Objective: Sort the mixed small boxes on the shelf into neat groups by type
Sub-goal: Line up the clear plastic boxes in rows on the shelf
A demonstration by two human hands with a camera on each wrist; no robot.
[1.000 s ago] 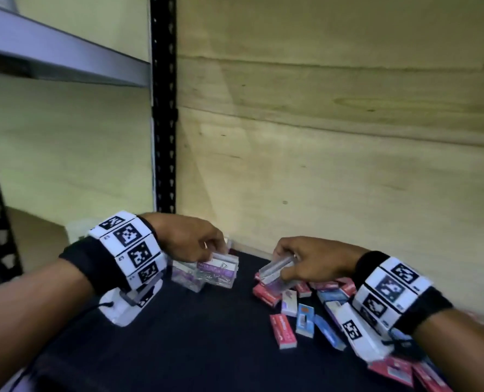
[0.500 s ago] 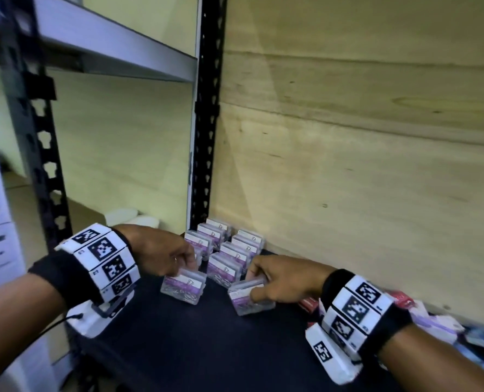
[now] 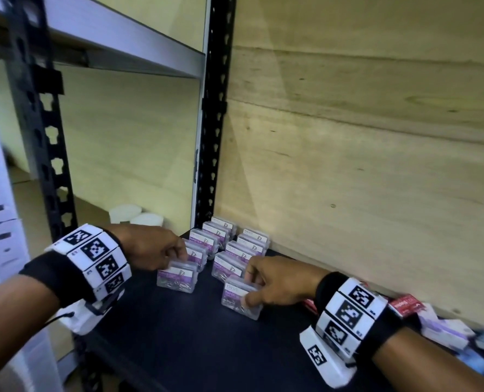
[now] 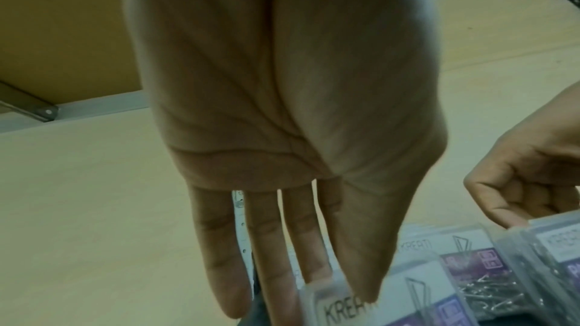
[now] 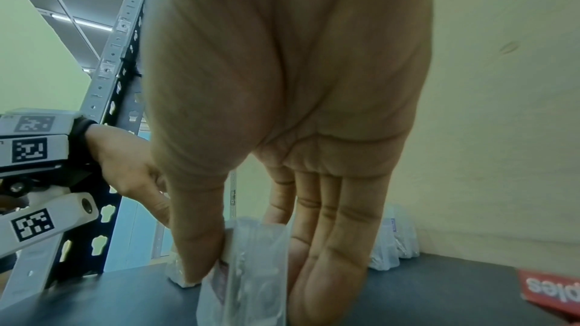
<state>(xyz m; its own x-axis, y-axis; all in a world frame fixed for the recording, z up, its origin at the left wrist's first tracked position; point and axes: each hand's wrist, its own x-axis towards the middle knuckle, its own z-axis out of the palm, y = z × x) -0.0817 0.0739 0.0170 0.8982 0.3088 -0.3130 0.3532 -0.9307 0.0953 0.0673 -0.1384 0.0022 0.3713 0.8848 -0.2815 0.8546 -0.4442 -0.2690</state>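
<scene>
Clear paper-clip boxes with purple labels stand in two rows point(image 3: 229, 244) on the dark shelf point(image 3: 178, 349) by the black upright. My left hand point(image 3: 183, 257) pinches the top of the front box of the left row point(image 3: 177, 280); in the left wrist view its thumb and fingers point(image 4: 329, 281) straddle that box point(image 4: 376, 306). My right hand point(image 3: 248, 287) grips another clear box point(image 3: 241, 302) at the front of the right row, resting on the shelf. The right wrist view shows thumb and fingers point(image 5: 251, 257) clamped on that box point(image 5: 251, 289).
Red staples boxes point(image 3: 405, 305) point(image 5: 549, 289) and a mixed pile of small boxes point(image 3: 444, 332) lie at the right. A plywood wall point(image 3: 348, 165) backs the shelf. The black upright point(image 3: 212, 137) and an upper shelf point(image 3: 122, 43) stand left. White containers point(image 3: 134, 215) sit beyond the post.
Both hands carried clear paper-clip boxes left from the mixed pile to the two rows and lowered them onto the shelf at the front. The head view swung left with them.
</scene>
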